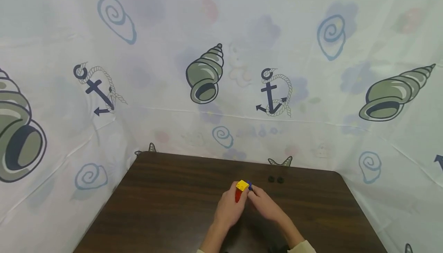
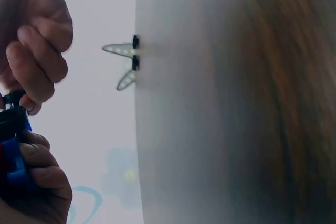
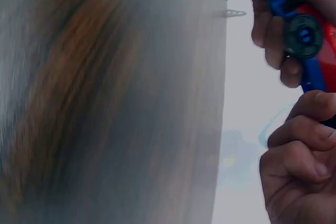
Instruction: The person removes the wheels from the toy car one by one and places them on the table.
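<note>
A: How far along is the brick toy (image 1: pixel 238 194)?

B: Partly built, I'd judge. It's held up between two hands above the table (image 1: pixel 166 191): a yellow brick (image 1: pixel 242 185) on top, a red body (image 3: pixel 326 51) below, a blue part (image 3: pixel 313 76) alongside, and at least one black wheel (image 3: pixel 303 36) at the blue

A: Who has hold of it?

B: The left hand (image 1: pixel 229 205) grips it, fingers wrapped round. The right hand (image 1: pixel 265 205) is at the blue side with fingers curled, pinching what looks like a small black piece (image 2: pixel 14 97) just beside a dark round part (image 2: pixel 11 121). Whether that piece is joined on, I can't tell

A: So what's left?

B: Two loose wheels (image 1: pixel 271 178), by the look of them, sit side by side near the table's far edge, well apart from the toy. If they belong on it, that fitting isn't done yet

A: Do the views agree?

B: They fill each other in. Only the head view shows the yellow brick and the whole layout, printed backdrop (image 1: pixel 162 72) behind. The right wrist view gives the wheel's face and blue centre, which the head view doesn't. The left wrist view catches the pinched piece, plus the loose wheels against the backdrop; the right wrist view lacks those two

A: And the rest of the toy?

B: Hidden by fingers, so I can't say how many wheels it carries
</note>
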The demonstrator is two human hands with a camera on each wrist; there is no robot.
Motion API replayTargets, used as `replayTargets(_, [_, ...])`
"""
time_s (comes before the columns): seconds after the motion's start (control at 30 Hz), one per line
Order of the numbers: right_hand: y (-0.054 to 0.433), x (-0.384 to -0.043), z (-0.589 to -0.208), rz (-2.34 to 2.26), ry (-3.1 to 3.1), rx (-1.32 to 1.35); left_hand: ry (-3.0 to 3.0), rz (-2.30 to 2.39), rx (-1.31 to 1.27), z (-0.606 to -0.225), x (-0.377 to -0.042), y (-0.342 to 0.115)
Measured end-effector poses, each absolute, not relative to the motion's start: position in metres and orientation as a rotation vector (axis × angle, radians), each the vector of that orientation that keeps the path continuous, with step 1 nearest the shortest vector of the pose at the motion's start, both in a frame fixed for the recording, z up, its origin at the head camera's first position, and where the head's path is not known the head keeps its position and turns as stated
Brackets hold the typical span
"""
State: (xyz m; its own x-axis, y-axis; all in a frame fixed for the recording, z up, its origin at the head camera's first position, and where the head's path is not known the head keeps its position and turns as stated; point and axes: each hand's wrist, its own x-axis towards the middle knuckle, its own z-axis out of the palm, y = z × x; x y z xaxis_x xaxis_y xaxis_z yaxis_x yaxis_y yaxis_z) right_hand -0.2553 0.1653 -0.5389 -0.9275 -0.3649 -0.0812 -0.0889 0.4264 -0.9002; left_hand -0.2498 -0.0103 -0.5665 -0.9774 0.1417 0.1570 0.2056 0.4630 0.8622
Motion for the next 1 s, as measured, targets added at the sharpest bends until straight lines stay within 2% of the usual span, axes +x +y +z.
replayTargets(0.67, [0.147, -0.247, -0.547, -1.662, 2.375, -0.153, -2.617, -1.461, -0.348, -0.577, -0.252, -0.017])
replayTargets(1.0, [0.146, -0.246, -0.545, -1.765, 2.366, -0.349, -2.546, -1.402, -0.441, -0.575, -0.253, -0.029])
